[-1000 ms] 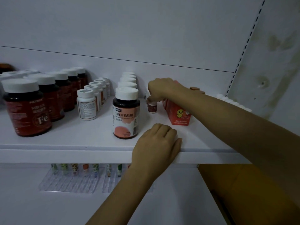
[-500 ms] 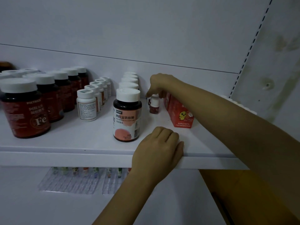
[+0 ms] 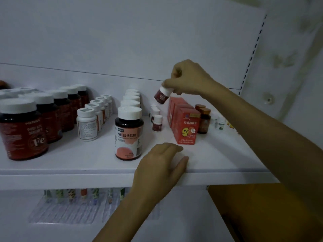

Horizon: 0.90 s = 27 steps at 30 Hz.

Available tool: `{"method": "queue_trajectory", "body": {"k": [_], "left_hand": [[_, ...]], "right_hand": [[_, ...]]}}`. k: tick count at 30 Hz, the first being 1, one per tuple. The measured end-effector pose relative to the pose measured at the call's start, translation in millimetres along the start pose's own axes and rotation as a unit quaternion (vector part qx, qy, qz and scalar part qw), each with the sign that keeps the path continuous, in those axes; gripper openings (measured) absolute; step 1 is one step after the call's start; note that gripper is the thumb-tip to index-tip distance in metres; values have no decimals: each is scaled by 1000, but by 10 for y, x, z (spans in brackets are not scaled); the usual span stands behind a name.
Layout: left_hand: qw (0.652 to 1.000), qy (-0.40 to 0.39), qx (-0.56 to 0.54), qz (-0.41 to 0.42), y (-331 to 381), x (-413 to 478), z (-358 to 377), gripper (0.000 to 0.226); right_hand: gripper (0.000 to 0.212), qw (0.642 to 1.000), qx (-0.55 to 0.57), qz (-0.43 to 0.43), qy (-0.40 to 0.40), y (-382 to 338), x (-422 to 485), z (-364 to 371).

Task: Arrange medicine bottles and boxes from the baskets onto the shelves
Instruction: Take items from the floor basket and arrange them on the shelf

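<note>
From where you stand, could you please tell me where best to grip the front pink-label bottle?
Take the pink-label bottle by its white cap, from above and the front: it stands upright at the head of its row, bottles close behind, bare shelf before it.

Behind the front pink-label bottle its row shows only white caps, and the small red-label bottles in the next row are mostly hidden behind their front one. The right hand covers the cap top of the small red bottle, and its forearm hides most of the tiny, blurred vials at the right end of the shelf. The clear packs under the shelf's front edge are blurred, their tops hidden.
</note>
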<state>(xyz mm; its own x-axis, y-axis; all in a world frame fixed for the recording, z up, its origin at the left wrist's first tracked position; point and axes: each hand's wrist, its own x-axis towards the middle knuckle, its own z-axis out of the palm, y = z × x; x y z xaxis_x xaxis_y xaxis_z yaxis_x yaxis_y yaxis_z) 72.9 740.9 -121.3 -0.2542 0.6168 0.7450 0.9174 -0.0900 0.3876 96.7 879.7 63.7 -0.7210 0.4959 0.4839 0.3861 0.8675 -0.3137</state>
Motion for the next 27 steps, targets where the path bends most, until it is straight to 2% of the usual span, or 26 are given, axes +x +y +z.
{"method": "queue_trajectory", "body": {"k": [1, 2, 4, 7, 9, 11, 13, 16, 18, 20, 25, 27], "left_hand": [[993, 17, -102, -60, 65, 26, -93, 26], [966, 23, -227, -125, 133, 50, -188, 26], [870, 3, -437, -227, 257, 89, -356, 41], [742, -40, -606, -283, 427, 69, -482, 59], [701, -30, -649, -295, 521, 11, -521, 51], [699, -7, -652, -293, 570, -55, -552, 37], [721, 19, -632, -283, 572, -129, -568, 38], [790, 83, -550, -258, 530, -226, -584, 46], [851, 115, -466, -213, 499, -275, -592, 36], [884, 138, -409, -177, 475, -318, -589, 30], [897, 139, -393, -146, 452, -390, -600, 36], [885, 118, -422, -159, 441, -407, -610, 43]], "right_hand": [[19, 998, 57, -1, 2, -6, -212, -90], [19, 994, 108, 1, -2, -7, -429, -164], [17, 983, 180, 9, -20, -13, -828, -241], [12, 969, 241, 6, -53, -32, -1241, -227], [9, 960, 272, -11, -64, -37, -1412, -181], [9, 949, 307, -21, -63, -35, -1531, -145], [13, 942, 329, -18, -62, -30, -1610, -107], [20, 940, 332, -10, -85, -36, -1696, -17], [28, 937, 337, -10, -96, -61, -1737, 56], [35, 931, 351, -10, -96, -93, -1763, 116], [39, 926, 366, -4, -93, -110, -1773, 197], [37, 921, 377, -15, -101, -95, -1775, 206]]}}
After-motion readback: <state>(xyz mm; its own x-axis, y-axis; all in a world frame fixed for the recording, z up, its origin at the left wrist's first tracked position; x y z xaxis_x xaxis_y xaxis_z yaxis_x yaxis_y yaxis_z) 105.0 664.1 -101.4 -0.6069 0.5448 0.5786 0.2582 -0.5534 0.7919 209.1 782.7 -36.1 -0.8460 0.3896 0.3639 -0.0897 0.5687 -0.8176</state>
